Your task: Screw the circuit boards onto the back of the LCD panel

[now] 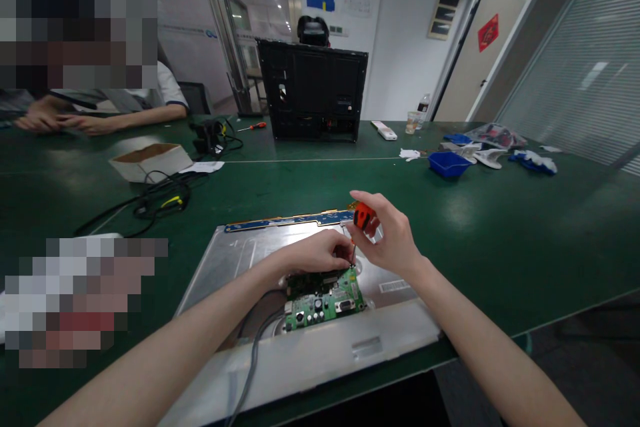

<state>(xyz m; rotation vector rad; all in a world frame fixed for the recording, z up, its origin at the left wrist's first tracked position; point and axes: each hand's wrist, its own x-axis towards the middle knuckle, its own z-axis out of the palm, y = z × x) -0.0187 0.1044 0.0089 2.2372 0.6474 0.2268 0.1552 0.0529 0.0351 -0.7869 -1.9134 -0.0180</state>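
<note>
My right hand point(393, 233) is closed around the orange and black handle of a screwdriver point(363, 216). The screwdriver stands nearly upright, its shaft reaching down to the upper right corner of a green circuit board point(333, 300). Beside the shaft, my left hand point(320, 252) has its fingers curled together at the board's far edge; what they pinch, if anything, is hidden. The board lies on the silver metal back of a display panel point(233, 250). A narrow blue circuit strip point(285, 221) runs along the panel's far edge. A grey cable point(253, 367) passes over the near edge.
A black monitor housing point(315, 90) stands upright at the back. To the left are a cardboard box point(150, 161), black cables point(160, 197) and another screwdriver point(257, 125). A blue tray point(449, 164) and gloves point(533, 161) lie right. A person's hands point(65, 121) rest at the far left.
</note>
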